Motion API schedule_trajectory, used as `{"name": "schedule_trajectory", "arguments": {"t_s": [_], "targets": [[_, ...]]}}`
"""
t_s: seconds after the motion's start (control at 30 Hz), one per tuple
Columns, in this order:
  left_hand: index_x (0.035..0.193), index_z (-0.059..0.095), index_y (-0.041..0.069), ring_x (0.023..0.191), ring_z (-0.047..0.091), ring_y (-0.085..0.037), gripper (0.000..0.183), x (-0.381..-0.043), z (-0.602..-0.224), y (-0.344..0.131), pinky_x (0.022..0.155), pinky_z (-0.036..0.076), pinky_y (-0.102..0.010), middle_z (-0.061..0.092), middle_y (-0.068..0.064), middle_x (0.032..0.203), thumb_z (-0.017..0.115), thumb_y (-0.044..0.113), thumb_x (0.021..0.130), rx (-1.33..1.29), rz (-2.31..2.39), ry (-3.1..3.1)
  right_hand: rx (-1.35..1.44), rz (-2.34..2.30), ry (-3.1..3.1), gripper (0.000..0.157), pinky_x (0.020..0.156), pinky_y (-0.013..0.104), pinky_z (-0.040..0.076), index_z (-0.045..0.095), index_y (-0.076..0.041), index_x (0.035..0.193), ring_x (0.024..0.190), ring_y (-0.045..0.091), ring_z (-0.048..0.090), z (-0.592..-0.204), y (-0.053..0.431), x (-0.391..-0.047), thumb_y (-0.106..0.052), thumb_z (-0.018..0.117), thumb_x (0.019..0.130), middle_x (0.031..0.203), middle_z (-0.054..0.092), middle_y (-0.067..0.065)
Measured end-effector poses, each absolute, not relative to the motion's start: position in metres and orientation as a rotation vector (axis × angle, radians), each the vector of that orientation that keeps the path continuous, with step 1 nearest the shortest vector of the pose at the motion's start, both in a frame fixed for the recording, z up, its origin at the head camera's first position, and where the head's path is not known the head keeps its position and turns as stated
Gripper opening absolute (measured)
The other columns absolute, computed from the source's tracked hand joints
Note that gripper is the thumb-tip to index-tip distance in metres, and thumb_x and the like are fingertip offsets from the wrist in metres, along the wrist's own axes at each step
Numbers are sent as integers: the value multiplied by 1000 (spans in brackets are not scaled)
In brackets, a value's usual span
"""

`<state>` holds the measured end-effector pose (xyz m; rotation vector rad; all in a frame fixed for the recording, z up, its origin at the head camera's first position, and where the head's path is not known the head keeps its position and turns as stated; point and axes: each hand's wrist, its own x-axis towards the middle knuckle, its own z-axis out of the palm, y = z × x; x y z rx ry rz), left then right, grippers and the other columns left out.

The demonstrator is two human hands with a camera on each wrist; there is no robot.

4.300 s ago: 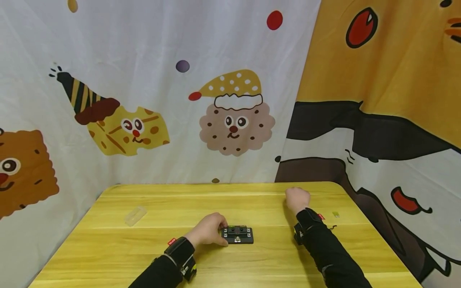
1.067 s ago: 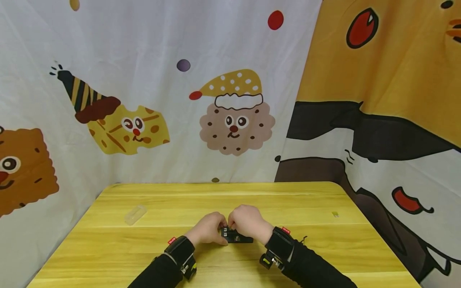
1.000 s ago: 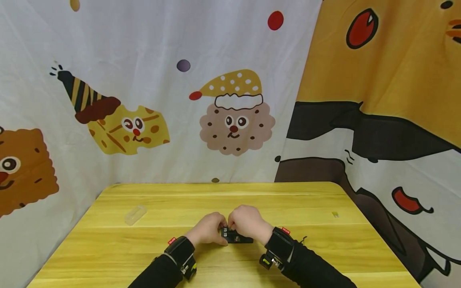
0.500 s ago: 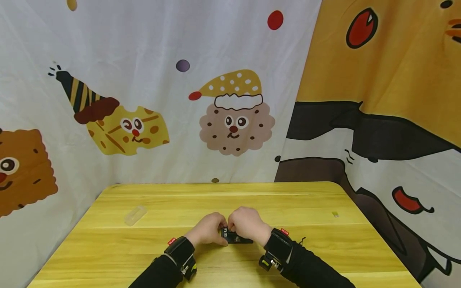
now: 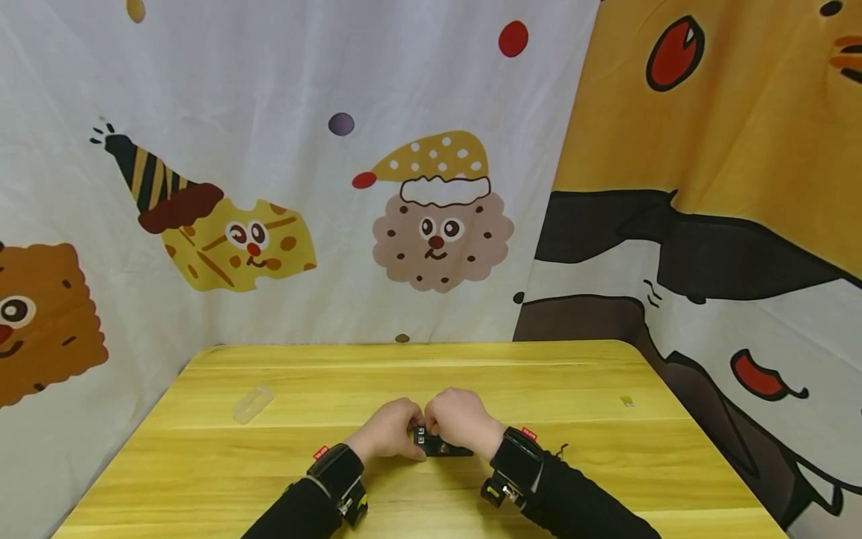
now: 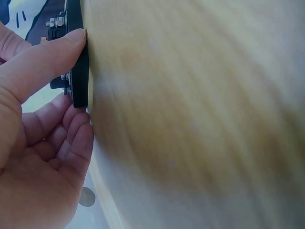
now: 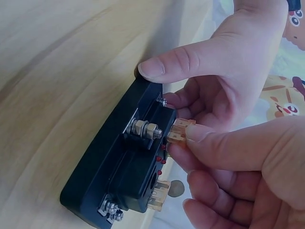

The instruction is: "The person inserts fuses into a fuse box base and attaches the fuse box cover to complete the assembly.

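A black fuse block [image 7: 131, 157] with metal stud terminals lies on the wooden table at centre. My left hand [image 5: 387, 430] grips its left end, thumb on the near edge and fingers behind it in the left wrist view. My right hand [image 5: 461, 421] is over the block. In the right wrist view, its thumb and index finger pinch a translucent amber blade fuse [image 7: 179, 130] right at the block's top. A second amber blade fuse [image 7: 158, 195] stands in the other end of the block, with small red dots between them.
A clear plastic cover [image 5: 253, 404] lies at the left of the table [image 5: 337, 374]. Two small yellowish pieces [image 5: 628, 401] lie close together at the right. Behind the table hangs a curtain [image 5: 303, 314] printed with cartoon figures.
Since the earliest frame, my right hand has come from the table's far right to the fuse block. Over the last second it shifts only slightly; my left hand stays on the block.
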<state>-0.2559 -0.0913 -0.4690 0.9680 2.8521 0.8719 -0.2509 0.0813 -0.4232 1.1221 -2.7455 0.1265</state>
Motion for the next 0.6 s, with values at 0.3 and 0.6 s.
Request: {"name": "schedule_trajectory", "arguments": {"t_s": [0.3,0.6], "targets": [[84,62,7,68,43,-9,42,-255,-467,-91,65,40,-24,53,0,80,88,24,56,960,854,2859,1109,162,-2763,21,46,21,36,63,-20,60,53,5,43,-421,78,-250,-8,74,73,57,48,-13],[79,60,7,66,41,-9,40,-255,-466,-91,61,37,-23,49,1,74,88,23,54,982,852,2881,1071,47,-2753,31,43,21,34,54,-25,55,52,5,42,-424,74,-250,-11,74,75,53,42,-16]]}}
